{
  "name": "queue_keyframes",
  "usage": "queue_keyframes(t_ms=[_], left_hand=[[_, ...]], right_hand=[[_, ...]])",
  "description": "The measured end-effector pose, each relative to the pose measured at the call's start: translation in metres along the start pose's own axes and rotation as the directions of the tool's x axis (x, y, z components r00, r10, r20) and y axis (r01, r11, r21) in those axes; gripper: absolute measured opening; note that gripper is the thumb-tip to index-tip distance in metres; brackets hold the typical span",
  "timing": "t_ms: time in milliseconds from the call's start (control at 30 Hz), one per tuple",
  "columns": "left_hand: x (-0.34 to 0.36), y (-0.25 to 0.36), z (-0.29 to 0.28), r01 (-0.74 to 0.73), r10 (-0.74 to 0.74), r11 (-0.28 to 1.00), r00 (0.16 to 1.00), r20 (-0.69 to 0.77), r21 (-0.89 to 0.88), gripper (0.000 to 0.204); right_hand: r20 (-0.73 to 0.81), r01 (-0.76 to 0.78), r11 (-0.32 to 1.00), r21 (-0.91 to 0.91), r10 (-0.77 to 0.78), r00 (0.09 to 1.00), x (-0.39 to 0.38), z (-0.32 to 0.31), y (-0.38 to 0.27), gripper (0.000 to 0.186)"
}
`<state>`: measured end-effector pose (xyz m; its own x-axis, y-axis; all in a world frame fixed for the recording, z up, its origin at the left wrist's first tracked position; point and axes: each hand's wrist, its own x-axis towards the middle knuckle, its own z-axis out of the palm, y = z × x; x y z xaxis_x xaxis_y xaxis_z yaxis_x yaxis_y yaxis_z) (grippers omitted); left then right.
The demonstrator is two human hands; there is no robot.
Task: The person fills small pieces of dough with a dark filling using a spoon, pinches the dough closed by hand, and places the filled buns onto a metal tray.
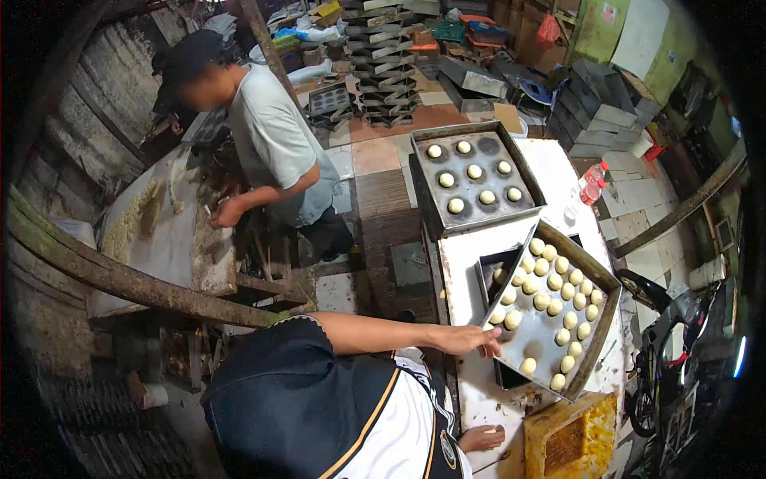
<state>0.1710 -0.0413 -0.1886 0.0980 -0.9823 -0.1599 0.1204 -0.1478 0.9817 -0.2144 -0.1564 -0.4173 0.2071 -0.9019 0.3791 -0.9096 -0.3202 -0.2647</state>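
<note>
My left arm reaches across to a metal tray (549,329) of pale round dough balls (541,302). At its left corner my left hand (469,340) has its fingers loosely stretched over the rim, with no dough ball visible in them. Lower down, my right hand (483,437) is closed by the table's near edge, close to a yellow crate (570,437); what it may hold cannot be made out. The tray sits askew on another dark tray (511,375). Farther back on the white table (463,271), a baking tray (459,167) has dough balls spaced in its round hollows, with one hollow bare.
At left a co-worker (275,136) stands at a floury worktable (171,231). A curved wooden pole (144,291) crosses in front. Bottles (592,184) stand on the table's far right. Stacked metal trays (379,64) rise behind; a motorbike (666,335) is parked at right.
</note>
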Motion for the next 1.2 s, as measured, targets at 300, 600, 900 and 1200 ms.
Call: queue_keyframes(t_ms=[300, 600, 900, 1200], left_hand=[[0.016, -0.01, 0.02, 0.005, -0.006, 0.999, 1.0, -0.02, -0.037, 0.099], [0.026, -0.026, 0.033, 0.044, -0.05, 0.988, 0.998, -0.037, -0.147, 0.094], [0.023, -0.027, 0.002, 0.04, -0.062, 0.982, 0.991, -0.117, -0.182, 0.079], [-0.02, -0.024, -0.133, -0.14, -0.115, 0.881, 0.863, -0.492, -0.451, 0.097]], right_hand=[[-0.026, 0.122, 0.985, -0.124, -0.126, 0.992, 0.008, 0.023, 0.058, 0.024], [0.051, 0.264, 0.963, -0.057, -0.261, 0.964, -0.014, 0.018, 0.076, 0.028], [0.184, -0.08, 0.997, 0.01, 0.077, 0.98, -0.043, -0.013, 0.11, 0.028], [0.622, -0.625, 0.242, 0.742, 0.097, 0.777, 0.163, -0.1, -0.177, 0.012]])
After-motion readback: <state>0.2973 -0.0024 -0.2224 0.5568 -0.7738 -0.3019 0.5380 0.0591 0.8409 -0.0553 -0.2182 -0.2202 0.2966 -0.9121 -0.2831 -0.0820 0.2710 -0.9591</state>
